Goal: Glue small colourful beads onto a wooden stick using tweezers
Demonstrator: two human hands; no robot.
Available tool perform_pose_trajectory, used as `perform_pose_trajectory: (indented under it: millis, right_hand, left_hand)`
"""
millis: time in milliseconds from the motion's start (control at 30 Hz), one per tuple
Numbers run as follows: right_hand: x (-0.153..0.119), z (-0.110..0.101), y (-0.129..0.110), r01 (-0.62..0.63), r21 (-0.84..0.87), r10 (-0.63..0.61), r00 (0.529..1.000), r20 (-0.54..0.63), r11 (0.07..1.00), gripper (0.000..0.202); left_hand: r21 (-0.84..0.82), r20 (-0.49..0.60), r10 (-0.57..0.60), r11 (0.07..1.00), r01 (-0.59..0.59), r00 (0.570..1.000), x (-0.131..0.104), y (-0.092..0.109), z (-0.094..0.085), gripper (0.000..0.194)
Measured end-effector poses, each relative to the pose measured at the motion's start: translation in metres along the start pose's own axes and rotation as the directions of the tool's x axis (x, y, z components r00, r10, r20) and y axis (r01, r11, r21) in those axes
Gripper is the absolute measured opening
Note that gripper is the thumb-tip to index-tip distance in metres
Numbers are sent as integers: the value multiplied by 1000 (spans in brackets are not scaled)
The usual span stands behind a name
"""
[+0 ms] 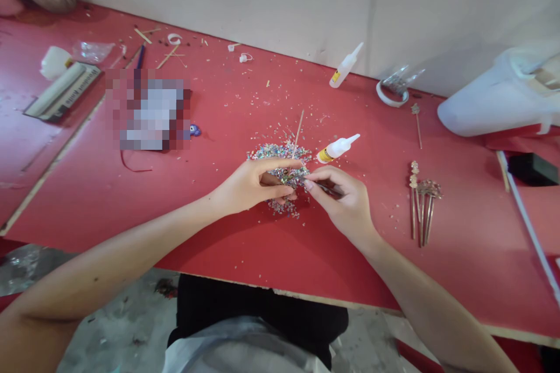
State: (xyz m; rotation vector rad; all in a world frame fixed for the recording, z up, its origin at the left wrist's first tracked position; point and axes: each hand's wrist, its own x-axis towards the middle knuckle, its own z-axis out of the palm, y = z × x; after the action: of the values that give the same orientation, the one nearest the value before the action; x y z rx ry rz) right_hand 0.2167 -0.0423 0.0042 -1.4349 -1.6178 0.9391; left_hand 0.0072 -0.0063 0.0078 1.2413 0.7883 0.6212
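My left hand (258,182) curls its thumb and fingers around the ornamented end of a hairpin (298,135), whose thin shaft points away toward the wall. Much of that end is hidden by my fingers. Opposite it, my right hand (343,195) pinches a slim dark metal tool (329,189) that looks like tweezers, its tip close to the left fingertips. Beneath both hands lies a pile of tiny multicoloured stone chips (275,151). Just beyond my right hand, a white glue bottle (338,148) with a yellow label lies on its side.
Several finished hairpins (423,210) lie to the right on the red table (245,245). Another glue bottle (345,67) stands by the wall, near a tape roll (392,95). A white bucket (485,96) lies tilted far right. A knife box (65,90) is at left.
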Motion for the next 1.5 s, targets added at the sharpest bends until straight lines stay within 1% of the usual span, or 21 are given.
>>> perform_pose_trajectory:
  millis: [100,267,367,733,967,1167,1333,1500]
  right_hand:
    - [0,-1,-1,12,-20,-12,1000,7,1000,13]
    - [0,-3,-3,31,-60,-29,999,29,998,12]
    - [0,-4,-3,30,-75,-27,999,40,997,12]
    - [2,-5,-3,-17,-39,20,997,68,999,13]
    - [1,-5,-4,14,-59,-10,997,81,998,10]
    - [0,-7,-2,43,-92,-33,994,103,995,9]
    - [0,-7,0,52,-91,-41,992,120,995,8]
    - [1,-7,2,80,-102,-69,992,107,992,7]
  left_hand:
    - [23,22,20,1000,-20,1000,0,2,-1,50]
    - [80,43,-21,997,17,999,0,4,-2,53]
    - [98,56,7,995,-12,998,0,4,-3,53]
    - [102,72,11,995,-18,997,0,-1,-4,54]
    - [168,113,56,983,-74,992,0,-4,-6,51]
    - [167,96,45,984,-60,994,0,-1,-5,47]
    - [191,104,18,981,-38,994,1,0,-6,48]
    - [168,103,12,985,-29,995,2,0,-6,48]
